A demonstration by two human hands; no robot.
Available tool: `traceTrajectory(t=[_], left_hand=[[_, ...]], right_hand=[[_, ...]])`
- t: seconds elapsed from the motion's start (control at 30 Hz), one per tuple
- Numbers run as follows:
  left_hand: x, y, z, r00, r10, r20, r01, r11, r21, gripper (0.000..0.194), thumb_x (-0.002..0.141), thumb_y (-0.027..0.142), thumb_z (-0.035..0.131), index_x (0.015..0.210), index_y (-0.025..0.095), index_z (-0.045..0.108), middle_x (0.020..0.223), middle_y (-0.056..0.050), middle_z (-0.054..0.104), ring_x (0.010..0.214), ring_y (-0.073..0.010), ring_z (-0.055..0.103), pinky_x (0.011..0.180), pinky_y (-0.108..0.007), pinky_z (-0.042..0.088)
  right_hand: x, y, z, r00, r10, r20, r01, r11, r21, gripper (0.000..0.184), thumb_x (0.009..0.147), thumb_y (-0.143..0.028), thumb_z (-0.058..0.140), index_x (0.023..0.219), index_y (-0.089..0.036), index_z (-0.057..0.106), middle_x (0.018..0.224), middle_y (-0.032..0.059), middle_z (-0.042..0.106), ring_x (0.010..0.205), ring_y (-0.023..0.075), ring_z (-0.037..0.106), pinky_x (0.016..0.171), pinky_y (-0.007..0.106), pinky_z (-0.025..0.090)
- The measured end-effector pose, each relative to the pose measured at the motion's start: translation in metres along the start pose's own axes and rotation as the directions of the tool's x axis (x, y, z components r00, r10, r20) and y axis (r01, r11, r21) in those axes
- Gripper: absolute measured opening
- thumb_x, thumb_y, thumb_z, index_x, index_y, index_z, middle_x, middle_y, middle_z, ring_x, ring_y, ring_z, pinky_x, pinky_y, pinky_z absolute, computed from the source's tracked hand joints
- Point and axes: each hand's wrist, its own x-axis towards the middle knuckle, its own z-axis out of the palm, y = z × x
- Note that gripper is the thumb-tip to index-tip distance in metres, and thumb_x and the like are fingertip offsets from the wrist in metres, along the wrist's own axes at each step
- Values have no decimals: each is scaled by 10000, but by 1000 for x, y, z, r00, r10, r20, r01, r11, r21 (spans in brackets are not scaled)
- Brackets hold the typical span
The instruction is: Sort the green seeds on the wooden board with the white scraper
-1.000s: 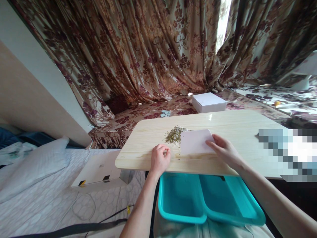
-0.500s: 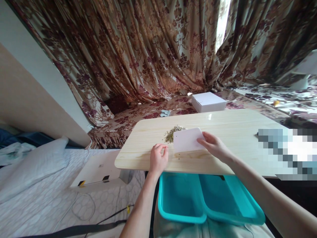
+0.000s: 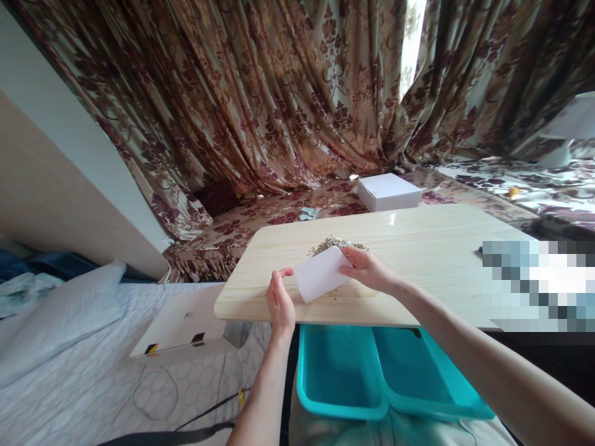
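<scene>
My right hand (image 3: 365,267) grips a thin white card (image 3: 323,275) by its right end, with the card tilted over the tabletop. Just beyond the card's upper edge lies a loose heap of small dark and pale seeds or grains (image 3: 337,242), partly hidden by the card and my right fingers. My left hand (image 3: 281,302) is at the card's left end, its fingers stretched out and holding nothing; whether a fingertip touches the card I cannot tell. Both hands are over the light wooden table (image 3: 418,248), near its front edge.
Two turquoise bins (image 3: 385,402) stand side by side against my lap, below the table's front edge. Behind the table are a white box (image 3: 389,192) and a small bluish cloth (image 3: 308,214). A white carton (image 3: 181,322) and cables lie on the bed at left. A blurred patch covers the table's right end.
My right hand has moved left with the card, turning it so its left end dips lower. My left hand has shifted slightly left and its fingers have straightened. The heap looks paler and more covered.
</scene>
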Motion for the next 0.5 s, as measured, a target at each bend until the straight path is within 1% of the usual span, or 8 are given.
traceTrajectory(t=[0.13, 0.23, 0.3, 0.4, 0.43, 0.5], left_hand=[[0, 0, 1, 1000, -20, 0, 20, 1000, 0, 453, 925, 544, 393, 926, 155, 626, 961, -52, 656, 984, -199, 593, 940, -453, 405], [0, 1, 1, 1000, -21, 8, 21, 1000, 23, 490, 929, 562, 355, 912, 157, 629, 950, -54, 662, 978, -197, 596, 934, -444, 406], [1, 4, 0, 1000, -18, 20, 16, 998, 53, 518, 941, 559, 299, 884, 171, 638, 936, -59, 671, 979, -197, 596, 929, -414, 411], [1, 11, 0, 999, -4, 55, -2, 994, 109, 521, 955, 507, 239, 847, 192, 640, 914, -62, 679, 960, -195, 600, 904, -353, 422], [1, 14, 0, 997, 6, 75, -16, 992, 128, 500, 953, 489, 247, 838, 195, 635, 903, -60, 679, 942, -194, 604, 885, -337, 431], [-1, 21, 1, 990, 34, 134, -56, 985, 165, 428, 932, 475, 314, 812, 201, 620, 860, -47, 674, 889, -191, 610, 836, -314, 451]], right_hand=[[-4, 0, -7, 995, 104, -3, -103, 991, 90, 210, 682, -214, 636, 859, -202, 523, 789, 13, 643, 755, 173, 600, 672, 308, 452], [-6, 0, -11, 993, 119, -10, -117, 989, 94, 203, 659, -213, 642, 819, -191, 520, 756, 3, 625, 739, 167, 590, 657, 297, 440], [-6, 1, -11, 992, 123, -11, -122, 989, 85, 193, 652, -214, 642, 800, -188, 521, 752, 3, 621, 738, 168, 588, 652, 294, 438], [-6, 2, -8, 992, 129, 0, -128, 987, 92, 197, 653, -221, 642, 813, -190, 530, 772, 11, 628, 760, 178, 593, 663, 300, 446], [-6, 3, -7, 992, 128, 3, -128, 987, 100, 197, 654, -224, 643, 814, -193, 531, 775, 12, 630, 767, 180, 596, 669, 302, 450], [-7, 4, -7, 992, 127, 11, -127, 986, 111, 191, 656, -228, 645, 805, -198, 529, 767, 9, 630, 771, 181, 601, 682, 306, 460]])
